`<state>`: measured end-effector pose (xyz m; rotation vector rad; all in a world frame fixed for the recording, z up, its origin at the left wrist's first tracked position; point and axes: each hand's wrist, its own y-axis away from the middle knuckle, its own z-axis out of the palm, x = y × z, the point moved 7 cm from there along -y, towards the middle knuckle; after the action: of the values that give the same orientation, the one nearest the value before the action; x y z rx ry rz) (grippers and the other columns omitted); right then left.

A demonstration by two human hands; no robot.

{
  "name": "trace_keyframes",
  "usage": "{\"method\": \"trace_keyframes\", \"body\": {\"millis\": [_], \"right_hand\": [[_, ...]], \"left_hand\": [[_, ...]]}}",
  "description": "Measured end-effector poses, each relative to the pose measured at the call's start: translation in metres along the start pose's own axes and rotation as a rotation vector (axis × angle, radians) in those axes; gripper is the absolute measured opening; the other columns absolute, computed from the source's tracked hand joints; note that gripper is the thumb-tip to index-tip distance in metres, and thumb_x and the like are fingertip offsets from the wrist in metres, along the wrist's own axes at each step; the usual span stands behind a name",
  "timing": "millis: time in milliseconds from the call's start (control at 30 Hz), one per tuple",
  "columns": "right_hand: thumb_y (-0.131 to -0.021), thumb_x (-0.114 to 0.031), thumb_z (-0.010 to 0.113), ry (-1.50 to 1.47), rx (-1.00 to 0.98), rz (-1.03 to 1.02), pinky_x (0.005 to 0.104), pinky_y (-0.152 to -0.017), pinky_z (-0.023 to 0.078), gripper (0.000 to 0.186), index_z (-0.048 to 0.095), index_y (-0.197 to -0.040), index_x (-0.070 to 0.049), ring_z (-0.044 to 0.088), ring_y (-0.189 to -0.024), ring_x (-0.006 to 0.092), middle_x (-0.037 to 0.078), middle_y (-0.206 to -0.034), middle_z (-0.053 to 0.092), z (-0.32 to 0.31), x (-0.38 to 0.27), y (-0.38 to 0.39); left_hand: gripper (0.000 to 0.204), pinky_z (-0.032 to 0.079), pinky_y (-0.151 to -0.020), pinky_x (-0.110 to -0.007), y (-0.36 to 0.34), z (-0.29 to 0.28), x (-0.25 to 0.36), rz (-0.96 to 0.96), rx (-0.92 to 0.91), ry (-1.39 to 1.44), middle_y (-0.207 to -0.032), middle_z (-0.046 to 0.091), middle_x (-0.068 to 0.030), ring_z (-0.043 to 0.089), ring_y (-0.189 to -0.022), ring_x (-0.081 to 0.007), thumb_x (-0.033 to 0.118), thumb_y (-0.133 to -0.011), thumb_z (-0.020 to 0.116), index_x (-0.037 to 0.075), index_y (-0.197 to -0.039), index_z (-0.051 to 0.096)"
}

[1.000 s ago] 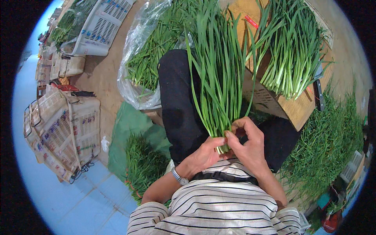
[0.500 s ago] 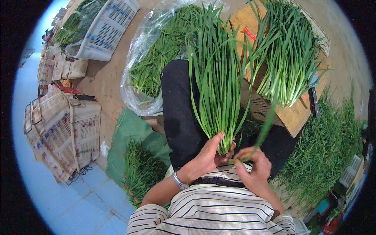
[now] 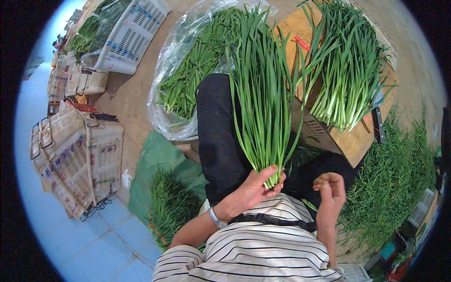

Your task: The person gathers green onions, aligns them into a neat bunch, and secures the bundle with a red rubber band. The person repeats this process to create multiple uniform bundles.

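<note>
A: Where's the bunch of chives (image 3: 260, 94) sitting right now?

B: Upright over the lap. The left hand (image 3: 256, 188) is closed round the pale root ends, thumb across the front, leaves fanning away above the dark trousers (image 3: 218, 136).

A: And the right hand (image 3: 331, 190)?

B: Off the bunch, just beside it, fingers loosely curled. There may be a scrap pinched in the fingertips, but it's too small to tell.

A: Any advice for cleaning the bunch well?

B: I'd keep the left-hand grip low and firm so the root ends stay level, and pick off bad leaves one at a time near the base rather than tugging from the tips, which would likely pull good stalks loose.

A: Where does the tidy stuff lie?

B: A sorted bundle (image 3: 345, 80) rests across the wooden crate (image 3: 357, 143), roots toward its near edge. A plastic bag of chives (image 3: 188, 80) lies on the ground to the left, and loose trimmings (image 3: 399, 178) are on the right.
</note>
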<state>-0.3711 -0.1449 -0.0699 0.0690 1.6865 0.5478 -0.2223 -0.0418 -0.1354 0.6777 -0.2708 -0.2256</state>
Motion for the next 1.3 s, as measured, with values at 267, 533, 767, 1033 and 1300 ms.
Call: {"method": "trace_keyframes", "body": {"millis": [267, 533, 767, 1033, 1300], "right_hand": [[-0.084, -0.004, 0.064, 0.177, -0.251, -0.013, 0.0250, -0.074, 0.047, 0.018, 0.056, -0.100, -0.002, 0.056, -0.079, 0.0091, 0.003, -0.088, 0.062, 0.051, 0.006, -0.016], [-0.081, -0.018, 0.069, 0.369, -0.405, -0.067, 0.0339, -0.079, 0.049, 0.038, 0.053, -0.110, 0.000, 0.062, -0.086, 0.0223, 0.012, -0.095, 0.064, 0.076, 0.012, -0.024], [-0.079, -0.029, 0.071, 0.485, -0.473, -0.033, 0.0423, -0.082, 0.047, 0.053, 0.050, -0.118, -0.001, 0.060, -0.094, 0.0378, 0.023, -0.103, 0.062, 0.093, 0.011, -0.032], [-0.086, -0.008, 0.061, 0.261, -0.318, -0.091, 0.0234, -0.063, 0.045, 0.017, 0.054, -0.099, 0.001, 0.053, -0.070, 0.0058, 0.002, -0.080, 0.059, 0.087, 0.015, -0.039], [-0.086, -0.007, 0.062, 0.003, -0.281, 0.038, 0.0226, -0.062, 0.043, 0.012, 0.053, -0.091, -0.001, 0.051, -0.071, 0.0052, 0.000, -0.078, 0.056, 0.082, 0.018, -0.039]], "left_hand": [[0.023, 0.032, -0.045, -0.019, 0.001, 0.000, 0.003, 0.041, -0.016, -0.051, -0.082, 0.053, -0.0034, 0.049, -0.061, -0.0087, 0.018, -0.091, 0.061, 0.002, -0.105, 0.052], [0.019, 0.035, -0.050, -0.019, 0.000, -0.006, 0.001, 0.041, -0.012, -0.172, -0.081, 0.052, -0.0012, 0.045, -0.062, -0.0076, 0.019, -0.093, 0.059, 0.006, -0.106, 0.054], [0.014, 0.030, -0.047, -0.018, 0.006, -0.003, 0.006, 0.087, 0.139, -0.248, -0.077, 0.049, 0.0003, 0.042, -0.059, -0.0060, 0.017, -0.095, 0.055, 0.008, -0.104, 0.051], [0.014, 0.028, -0.045, -0.019, 0.008, 0.006, 0.010, 0.061, 0.095, -0.245, -0.076, 0.048, 0.0000, 0.042, -0.058, -0.0071, 0.020, -0.095, 0.055, 0.010, -0.104, 0.049], [0.019, 0.031, -0.046, -0.020, 0.010, 0.005, 0.009, 0.067, 0.042, -0.195, -0.078, 0.052, -0.0028, 0.045, -0.060, -0.0102, 0.021, -0.095, 0.054, 0.007, -0.106, 0.048]]}}
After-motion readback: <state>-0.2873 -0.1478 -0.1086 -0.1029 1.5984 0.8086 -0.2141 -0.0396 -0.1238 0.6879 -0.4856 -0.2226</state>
